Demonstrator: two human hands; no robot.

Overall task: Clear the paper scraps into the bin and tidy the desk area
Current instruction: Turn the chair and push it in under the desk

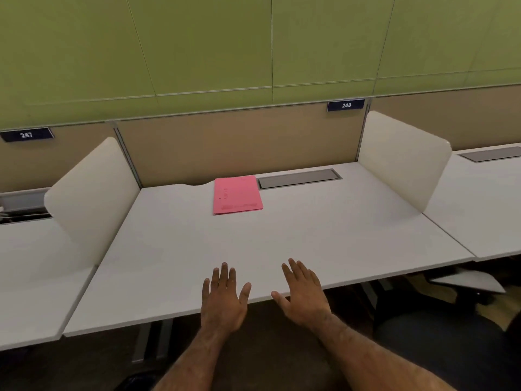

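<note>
A pink folder (237,195) lies flat at the back middle of the white desk (324,235), close to the rear panel. My left hand (224,299) hovers palm down over the desk's front edge with its fingers spread and nothing in it. My right hand (304,292) is beside it, also palm down, fingers apart and empty. Both hands are well short of the folder. No paper scraps and no bin show in this view.
White side dividers stand at the left (93,190) and right (403,156) of the desk. A grey cable flap (298,178) is set into the desk behind the folder. A dark chair seat (439,342) sits low at the right. Neighbouring desks flank both sides.
</note>
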